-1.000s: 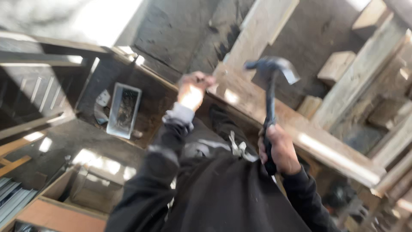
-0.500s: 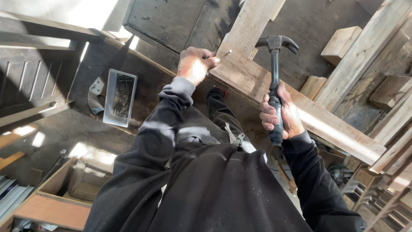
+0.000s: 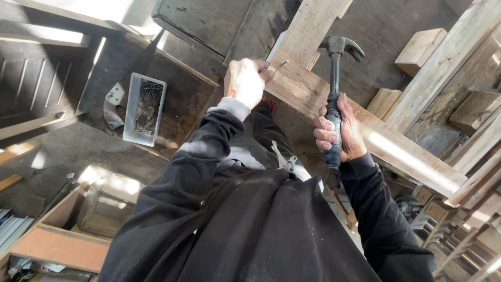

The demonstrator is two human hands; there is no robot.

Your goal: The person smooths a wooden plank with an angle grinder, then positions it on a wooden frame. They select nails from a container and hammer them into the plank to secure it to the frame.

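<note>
Evidently the left hand (image 3: 245,81) pinched a nail (image 3: 282,64) upright on the plank (image 3: 376,133) so it stood steady, while the right hand (image 3: 338,130) gripped the hammer (image 3: 334,89) low on its handle, head raised just beside the nail.

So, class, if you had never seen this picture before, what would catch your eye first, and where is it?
The claw hammer stands raised at centre, gripped by the right hand above a long wooden plank. Just left of it, the left hand pinches a nail against the plank. Further left, a grey tray of nails rests on a dark board.
</note>
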